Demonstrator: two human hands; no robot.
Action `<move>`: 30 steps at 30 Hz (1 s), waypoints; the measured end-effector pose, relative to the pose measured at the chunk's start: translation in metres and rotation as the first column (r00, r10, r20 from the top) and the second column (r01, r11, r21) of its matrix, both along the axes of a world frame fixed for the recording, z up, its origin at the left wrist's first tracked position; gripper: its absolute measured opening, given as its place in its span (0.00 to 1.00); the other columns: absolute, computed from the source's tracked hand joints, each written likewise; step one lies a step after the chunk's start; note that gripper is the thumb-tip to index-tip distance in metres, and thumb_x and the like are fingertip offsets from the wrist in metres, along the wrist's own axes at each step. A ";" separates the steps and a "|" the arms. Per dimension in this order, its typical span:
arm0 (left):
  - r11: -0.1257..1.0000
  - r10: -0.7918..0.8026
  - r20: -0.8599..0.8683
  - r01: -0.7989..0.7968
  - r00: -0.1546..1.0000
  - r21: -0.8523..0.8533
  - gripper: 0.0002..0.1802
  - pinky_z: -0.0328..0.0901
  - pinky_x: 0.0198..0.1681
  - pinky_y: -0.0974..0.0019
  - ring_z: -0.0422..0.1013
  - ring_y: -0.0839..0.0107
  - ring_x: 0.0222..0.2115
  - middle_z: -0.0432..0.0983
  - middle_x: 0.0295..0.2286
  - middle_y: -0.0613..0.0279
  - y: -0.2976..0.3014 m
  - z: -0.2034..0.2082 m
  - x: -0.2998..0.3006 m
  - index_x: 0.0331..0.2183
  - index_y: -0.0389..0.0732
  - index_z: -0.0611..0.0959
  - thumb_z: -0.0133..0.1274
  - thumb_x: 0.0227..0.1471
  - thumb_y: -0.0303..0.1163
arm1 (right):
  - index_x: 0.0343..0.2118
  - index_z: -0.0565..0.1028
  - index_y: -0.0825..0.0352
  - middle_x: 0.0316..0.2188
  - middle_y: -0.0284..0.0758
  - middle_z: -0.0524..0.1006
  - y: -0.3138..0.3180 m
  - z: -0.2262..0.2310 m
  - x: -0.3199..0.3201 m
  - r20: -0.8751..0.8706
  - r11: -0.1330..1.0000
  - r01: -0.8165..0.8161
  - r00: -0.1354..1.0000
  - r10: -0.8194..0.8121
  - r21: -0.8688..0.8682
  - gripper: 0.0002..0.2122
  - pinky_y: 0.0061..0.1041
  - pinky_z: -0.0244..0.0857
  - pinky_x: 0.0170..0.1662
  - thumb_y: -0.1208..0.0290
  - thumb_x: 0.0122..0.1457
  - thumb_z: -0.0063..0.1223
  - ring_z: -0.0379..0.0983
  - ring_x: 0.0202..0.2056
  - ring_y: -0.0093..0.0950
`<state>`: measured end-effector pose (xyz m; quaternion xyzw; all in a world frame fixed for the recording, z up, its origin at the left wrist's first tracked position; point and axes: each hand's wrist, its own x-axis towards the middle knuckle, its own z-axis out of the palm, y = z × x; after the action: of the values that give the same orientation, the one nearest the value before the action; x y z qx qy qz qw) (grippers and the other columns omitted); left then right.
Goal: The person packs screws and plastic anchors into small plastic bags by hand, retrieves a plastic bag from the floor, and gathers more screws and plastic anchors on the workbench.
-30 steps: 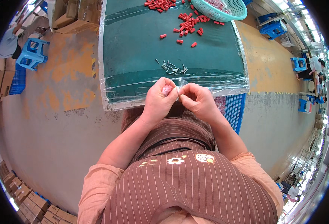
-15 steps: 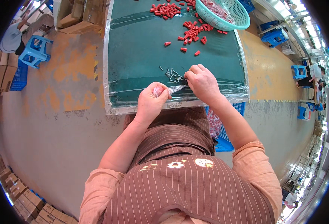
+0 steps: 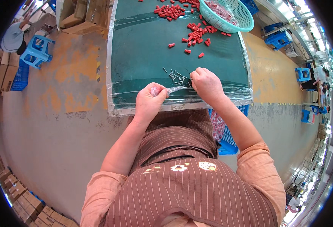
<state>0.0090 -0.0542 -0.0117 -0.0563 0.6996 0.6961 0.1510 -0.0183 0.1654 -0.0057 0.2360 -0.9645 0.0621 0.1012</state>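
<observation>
My left hand (image 3: 147,103) is closed around a small clear plastic bag (image 3: 174,89), whose loose end points right toward my other hand. Something pinkish-red shows inside the bag between the fingers. A pinch closes my right hand (image 3: 207,86) just above the table, right beside a small pile of metal screws (image 3: 178,77). What its fingertips hold, if anything, is hidden. Beyond the screws, many red tapered plastic caps (image 3: 195,37) lie scattered across the green tabletop (image 3: 143,60).
A mint-green plastic basket (image 3: 246,27) with filled clear bags stands at the table's far right. Under the near edge, by my right side, a blue crate (image 3: 228,145) holds more bagged pieces. Blue stools (image 3: 38,52) and cardboard boxes (image 3: 84,26) stand left.
My left hand has shifted slightly left with the bag, widening the space between my hands. The right hand stays by the screws, its fingers still pinched.
</observation>
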 end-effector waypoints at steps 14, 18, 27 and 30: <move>0.996 -0.015 0.000 0.015 1.000 -0.091 0.03 0.59 0.27 0.78 0.64 0.85 0.23 0.73 0.21 0.71 0.000 -0.001 -0.003 0.25 0.37 0.79 0.55 0.49 0.26 | 0.26 0.74 0.67 0.26 0.41 0.72 0.004 0.000 -0.007 0.275 0.969 0.145 0.957 -0.087 -0.198 0.04 0.35 0.67 0.38 0.74 0.49 0.51 0.71 0.32 0.40; 0.997 -0.003 -0.011 0.002 1.000 -0.078 0.04 0.60 0.26 0.78 0.64 0.85 0.22 0.73 0.20 0.72 0.002 -0.003 -0.005 0.25 0.37 0.79 0.56 0.48 0.27 | 0.28 0.74 0.68 0.27 0.38 0.72 0.005 -0.002 -0.014 0.220 0.993 0.072 0.974 -0.051 -0.089 0.04 0.32 0.66 0.35 0.75 0.49 0.52 0.71 0.30 0.36; 0.962 -0.056 0.020 0.059 0.998 -0.267 0.08 0.61 0.25 0.77 0.65 0.84 0.21 0.73 0.19 0.72 0.016 0.014 -0.020 0.24 0.37 0.79 0.58 0.46 0.31 | 0.31 0.73 0.70 0.28 0.27 0.72 -0.020 0.027 0.001 0.589 0.409 0.452 0.741 0.323 -0.792 0.04 0.16 0.62 0.33 0.76 0.53 0.54 0.66 0.30 0.14; 0.973 -0.093 0.026 0.096 0.995 -0.212 0.08 0.61 0.25 0.77 0.65 0.83 0.21 0.73 0.21 0.72 0.023 0.018 -0.021 0.25 0.37 0.79 0.58 0.46 0.31 | 0.31 0.74 0.69 0.32 0.31 0.73 -0.033 0.024 0.003 0.440 0.472 0.253 0.831 0.340 -0.844 0.05 0.19 0.64 0.37 0.77 0.51 0.55 0.69 0.33 0.20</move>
<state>-0.0121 -0.0313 0.0060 -0.0444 0.7707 0.6088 0.1828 -0.0154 0.1325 0.0184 0.1467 -0.7700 0.6160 -0.0779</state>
